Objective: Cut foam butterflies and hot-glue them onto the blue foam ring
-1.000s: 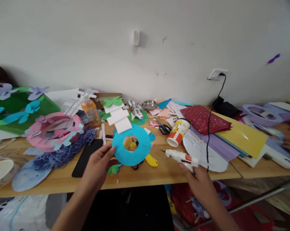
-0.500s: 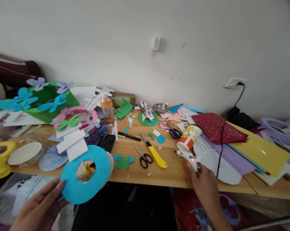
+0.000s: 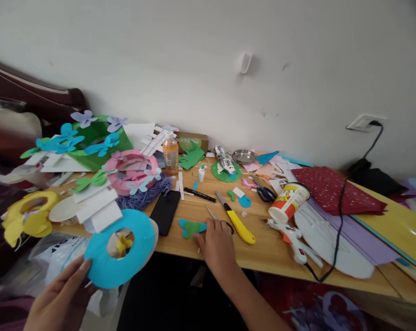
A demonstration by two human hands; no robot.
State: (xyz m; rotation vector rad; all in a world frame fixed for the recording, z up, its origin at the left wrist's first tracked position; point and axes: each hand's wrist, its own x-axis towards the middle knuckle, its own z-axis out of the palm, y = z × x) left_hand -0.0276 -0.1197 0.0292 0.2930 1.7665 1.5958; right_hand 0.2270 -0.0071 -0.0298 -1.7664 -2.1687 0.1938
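Observation:
My left hand (image 3: 65,289), at the lower left, grips the edge of a blue paper ring (image 3: 144,236) held up in front of the table edge. Overlapping white card pieces (image 3: 102,209) and a green paper butterfly (image 3: 90,180) extend from its upper side. My right hand (image 3: 216,243) reaches over the table with thumb and fingers apart. Under its fingers lie black-handled scissors (image 3: 211,212), partly covered. Beside the thumb is a green and blue paper butterfly (image 3: 191,228); whether they touch, I cannot tell. A white hot glue gun (image 3: 290,236) rests on the table to the right.
A yellow utility knife (image 3: 240,225), black marker (image 3: 201,195), phone (image 3: 165,214) and glue bottle (image 3: 201,174) lie mid-table. A paper cup (image 3: 287,202) lies tipped at right. The glue gun's black cord (image 3: 340,220) crosses paper sheets. An orange drink bottle (image 3: 171,154) stands behind.
My right hand has let go of the glue gun and moved left to the scissors and butterfly. My left hand still holds the blue ring. The view has shifted left.

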